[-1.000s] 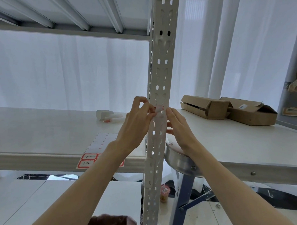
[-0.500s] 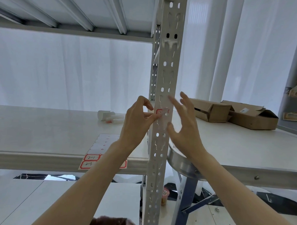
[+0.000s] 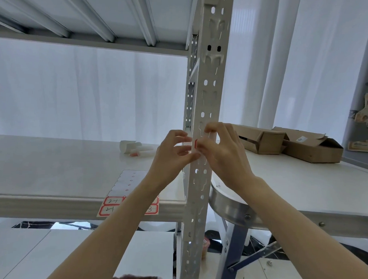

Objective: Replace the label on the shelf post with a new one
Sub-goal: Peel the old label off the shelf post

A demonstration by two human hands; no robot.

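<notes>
Task status: in progress. One red-bordered label [image 3: 196, 144] sits on the front face of the post [image 3: 205, 102], at the height of both hands, and the hands cover most of it. The right hand [image 3: 222, 155] has a closed grip: its thumb and curled fingers pinch the label against the post. The left hand [image 3: 170, 153] has its fingers curled, with the tips at the post's left edge beside the label. It cannot be determined whether this grip holds the label. It also cannot be determined whether this label is the old one or the new one, so either removal or final pressing is judged outstanding. A label sheet [image 3: 125, 185], partly used, lies left of the post. Two cardboard boxes [image 3: 262, 140] lie on the table [image 3: 302, 185] right of the post. Both are open, and their contents are not visible.
</notes>
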